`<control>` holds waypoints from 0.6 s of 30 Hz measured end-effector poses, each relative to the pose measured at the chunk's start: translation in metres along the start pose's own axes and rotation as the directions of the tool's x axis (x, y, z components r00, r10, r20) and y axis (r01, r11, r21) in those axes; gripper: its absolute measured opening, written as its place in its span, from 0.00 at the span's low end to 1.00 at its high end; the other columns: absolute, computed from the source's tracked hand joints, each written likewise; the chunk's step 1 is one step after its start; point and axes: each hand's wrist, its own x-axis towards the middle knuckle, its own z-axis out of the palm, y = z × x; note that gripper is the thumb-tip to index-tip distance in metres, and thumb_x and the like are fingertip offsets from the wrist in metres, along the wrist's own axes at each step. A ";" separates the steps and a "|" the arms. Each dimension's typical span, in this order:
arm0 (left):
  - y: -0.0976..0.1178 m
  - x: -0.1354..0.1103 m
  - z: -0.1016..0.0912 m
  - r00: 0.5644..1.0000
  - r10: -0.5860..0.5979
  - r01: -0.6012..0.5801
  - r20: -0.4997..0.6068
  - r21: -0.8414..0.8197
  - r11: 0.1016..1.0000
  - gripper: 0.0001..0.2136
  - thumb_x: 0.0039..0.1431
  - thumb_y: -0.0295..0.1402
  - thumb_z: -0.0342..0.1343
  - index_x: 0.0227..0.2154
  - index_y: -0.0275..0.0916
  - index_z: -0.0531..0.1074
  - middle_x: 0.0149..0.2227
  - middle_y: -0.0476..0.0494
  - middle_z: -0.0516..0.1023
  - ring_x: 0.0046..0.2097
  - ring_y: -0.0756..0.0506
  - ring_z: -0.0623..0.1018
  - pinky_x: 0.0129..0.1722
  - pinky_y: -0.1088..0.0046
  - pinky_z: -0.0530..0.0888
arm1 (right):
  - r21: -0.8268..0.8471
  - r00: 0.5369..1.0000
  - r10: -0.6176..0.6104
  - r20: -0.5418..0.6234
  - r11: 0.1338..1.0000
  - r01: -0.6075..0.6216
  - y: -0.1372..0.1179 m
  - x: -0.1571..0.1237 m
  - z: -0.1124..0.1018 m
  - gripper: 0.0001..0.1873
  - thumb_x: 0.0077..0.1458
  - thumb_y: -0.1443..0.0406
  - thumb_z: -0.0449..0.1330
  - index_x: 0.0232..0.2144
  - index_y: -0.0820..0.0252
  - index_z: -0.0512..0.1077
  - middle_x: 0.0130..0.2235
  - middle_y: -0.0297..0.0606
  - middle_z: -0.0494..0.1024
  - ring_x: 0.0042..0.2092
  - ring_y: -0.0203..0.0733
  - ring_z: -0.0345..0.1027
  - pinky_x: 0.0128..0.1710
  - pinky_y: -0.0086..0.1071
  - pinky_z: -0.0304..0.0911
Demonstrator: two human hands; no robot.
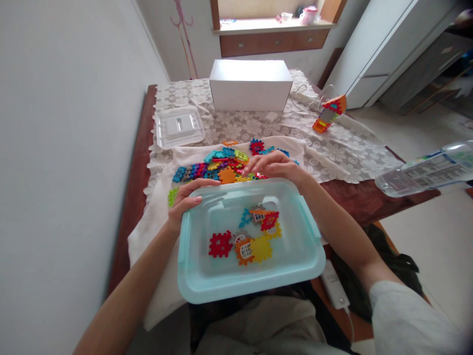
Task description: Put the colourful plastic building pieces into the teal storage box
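Note:
My left hand [185, 199] is closed on the far left corner of a pale turquoise plastic bin [251, 292], thumb on the rim. Several interlocking building tiles lie inside it, among them a red tile [220, 244], a yellow tile [261, 247] and an orange tile with a white window [244, 250]. Just beyond the bin, my right hand [275, 164] reaches over a heap of colourful tiles, its fingers stretched forward and apart. An orange tile [226, 175] lies in that heap, between my hands. Whether my right fingertips touch the tiles is hard to make out.
The heap rests on a white cloth [157, 236] over a lace-covered table. Farther back are a clear lid [180, 126], a white box [250, 88] and a small assembled tile house [329, 114]. A plastic bottle [424, 170] is at the right, and a wall [74, 123] runs along the left.

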 end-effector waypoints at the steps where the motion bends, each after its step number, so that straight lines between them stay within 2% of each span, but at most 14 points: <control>1: 0.000 0.000 0.000 1.000 -0.008 0.008 0.002 -0.009 1.000 0.21 0.47 0.37 0.62 0.44 0.39 0.88 0.40 0.42 0.88 0.36 0.43 0.81 0.31 0.75 0.76 | -0.093 0.996 0.008 -0.094 0.996 -0.017 0.004 0.000 0.001 0.16 0.66 0.50 0.66 0.45 0.50 0.87 0.49 0.41 0.86 0.53 0.51 0.79 0.59 0.47 0.71; 2: -0.001 -0.001 0.000 1.000 -0.013 0.014 0.005 -0.019 1.000 0.21 0.48 0.37 0.61 0.45 0.39 0.88 0.40 0.42 0.88 0.35 0.43 0.81 0.31 0.75 0.76 | -0.230 0.982 0.007 -0.186 0.972 -0.050 0.008 0.001 0.002 0.17 0.68 0.50 0.64 0.48 0.51 0.86 0.50 0.41 0.85 0.53 0.50 0.79 0.60 0.48 0.70; 3: -0.002 -0.001 -0.001 1.000 -0.017 0.017 0.008 -0.027 0.999 0.21 0.49 0.37 0.61 0.45 0.39 0.88 0.39 0.42 0.88 0.35 0.43 0.81 0.30 0.75 0.76 | -0.394 0.964 -0.004 -0.264 0.913 -0.104 0.013 0.002 0.002 0.19 0.69 0.50 0.62 0.52 0.51 0.84 0.52 0.42 0.85 0.55 0.51 0.77 0.62 0.49 0.68; 5: -0.005 -0.002 -0.002 1.000 -0.009 0.010 0.006 -0.045 0.999 0.20 0.50 0.37 0.61 0.45 0.39 0.88 0.41 0.41 0.88 0.35 0.43 0.81 0.30 0.75 0.76 | -0.687 0.939 -0.030 -0.343 0.689 -0.229 0.025 0.003 0.000 0.23 0.69 0.51 0.63 0.61 0.51 0.79 0.60 0.45 0.81 0.63 0.55 0.72 0.69 0.55 0.61; 7: -0.008 -0.002 -0.003 1.000 -0.003 0.004 0.012 -0.053 0.999 0.20 0.52 0.38 0.61 0.46 0.40 0.87 0.41 0.41 0.88 0.35 0.43 0.82 0.31 0.74 0.77 | -0.843 0.946 0.001 -0.325 0.454 -0.290 0.036 0.002 -0.003 0.29 0.66 0.52 0.67 0.65 0.52 0.75 0.67 0.48 0.76 0.69 0.61 0.65 0.72 0.61 0.53; 9: -0.009 -0.002 -0.004 1.000 0.012 -0.011 0.018 -0.057 0.998 0.19 0.53 0.38 0.61 0.46 0.40 0.87 0.41 0.41 0.88 0.35 0.43 0.82 0.31 0.74 0.77 | -0.902 0.958 0.062 -0.281 0.322 -0.286 0.043 0.002 -0.008 0.28 0.65 0.53 0.69 0.63 0.55 0.77 0.66 0.50 0.76 0.69 0.63 0.65 0.72 0.61 0.53; 12: -0.007 -0.001 -0.004 0.999 0.018 -0.017 0.026 -0.039 0.999 0.20 0.51 0.38 0.62 0.45 0.40 0.87 0.42 0.41 0.87 0.36 0.42 0.82 0.31 0.73 0.77 | -0.924 0.962 0.082 -0.262 0.266 -0.274 0.045 0.003 -0.013 0.14 0.68 0.58 0.66 0.51 0.57 0.83 0.53 0.47 0.85 0.58 0.57 0.77 0.67 0.52 0.61; 14: -0.005 0.000 -0.003 0.999 0.005 -0.004 0.032 -0.029 1.000 0.21 0.49 0.38 0.63 0.46 0.39 0.87 0.41 0.40 0.87 0.36 0.42 0.82 0.31 0.74 0.77 | -0.929 0.963 0.090 -0.254 0.253 -0.269 0.045 0.003 -0.014 0.09 0.69 0.60 0.65 0.43 0.57 0.85 0.46 0.45 0.87 0.51 0.53 0.79 0.60 0.46 0.66; 16: -0.003 0.000 -0.002 1.000 0.004 -0.003 0.029 -0.030 1.000 0.21 0.49 0.38 0.63 0.46 0.39 0.87 0.40 0.41 0.87 0.35 0.43 0.81 0.31 0.74 0.77 | -0.938 0.968 0.093 -0.233 0.241 -0.249 0.044 0.003 -0.014 0.10 0.68 0.58 0.67 0.42 0.58 0.84 0.47 0.46 0.86 0.51 0.54 0.79 0.56 0.44 0.68; 18: -0.002 0.000 -0.001 1.000 0.005 -0.004 0.029 -0.030 1.000 0.21 0.49 0.38 0.62 0.46 0.39 0.87 0.40 0.41 0.87 0.35 0.43 0.81 0.30 0.74 0.76 | -0.943 0.974 0.071 -0.217 0.241 -0.228 0.045 0.003 -0.013 0.14 0.66 0.57 0.69 0.48 0.59 0.83 0.53 0.48 0.85 0.55 0.55 0.78 0.57 0.45 0.69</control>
